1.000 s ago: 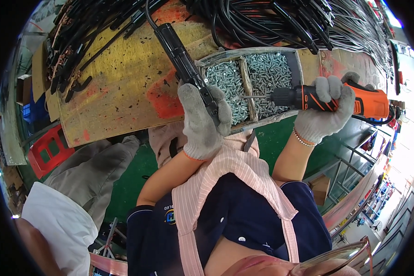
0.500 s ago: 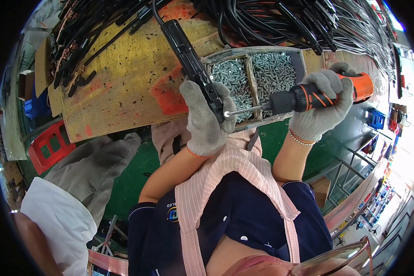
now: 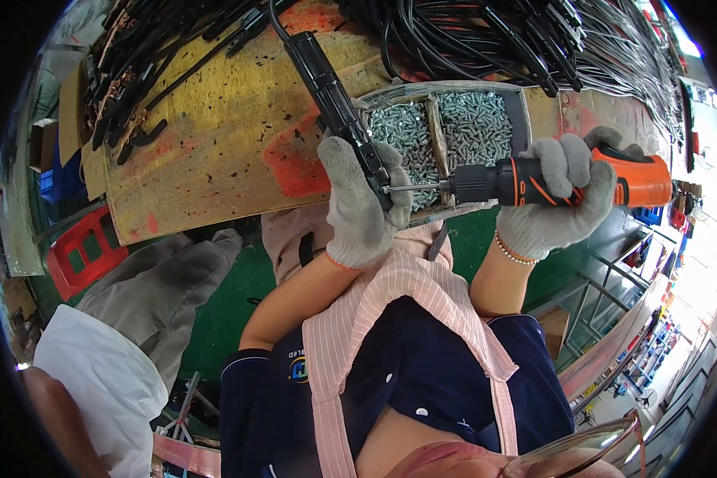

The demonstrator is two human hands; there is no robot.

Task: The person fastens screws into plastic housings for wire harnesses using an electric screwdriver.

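In my left hand (image 3: 357, 199), gloved in grey, is a long black plastic housing (image 3: 327, 92) with a cable at its far end. It slants up and to the left over the table's front edge. My right hand (image 3: 562, 191), gloved too, is wrapped round an orange and black electric screwdriver (image 3: 526, 182). Its thin metal bit lies nearly level, with the tip against the near end of the housing between my left thumb and fingers. Behind the bit stands a divided tray (image 3: 523, 119) of small silver screws (image 3: 476, 119).
A worn yellow and red table (image 3: 207, 159) spreads out ahead. Black cables (image 3: 438, 36) are heaped at the back, and black parts with copper ends (image 3: 127, 88) lie at the back left. Another person in a white top (image 3: 95, 374) is close on my left, near a red plastic stool (image 3: 84, 255).
The screwdriver has swung more level, its rear end dropping and shifting right. Its tip has moved slightly left and up on the housing. My left hand and the housing have shifted slightly.
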